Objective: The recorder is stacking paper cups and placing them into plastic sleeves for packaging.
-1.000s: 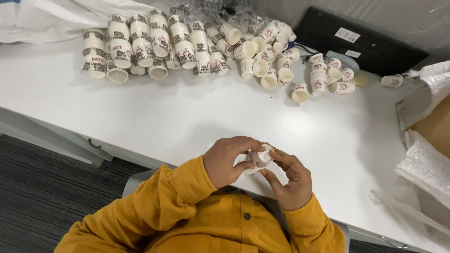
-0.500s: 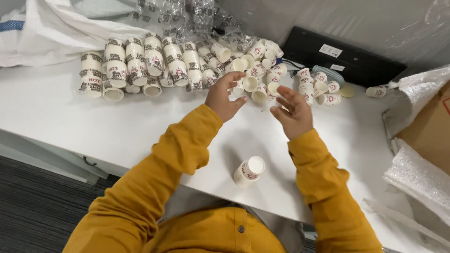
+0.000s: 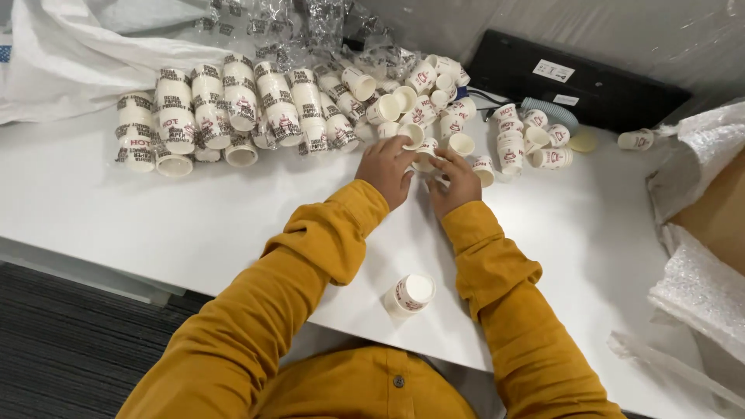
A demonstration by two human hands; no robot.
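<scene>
Both my hands are at the loose cup pile: left hand [image 3: 386, 165] pinches a paper cup [image 3: 412, 133], right hand [image 3: 458, 178] curls around another cup [image 3: 426, 158]. Step judged: picking from the pile. Next calls for a clean lift clear of the neighbouring cups.

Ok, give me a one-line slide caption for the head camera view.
Left hand and right hand reach into loose paper cups on a white table; one cup stands near the edge.

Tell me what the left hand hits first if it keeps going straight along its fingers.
Almost at once the left hand would meet the loose paper cups at its fingertips, probably the open-mouthed one just ahead, then the rest of the pile. It may already be touching; depth is unclear.
</scene>
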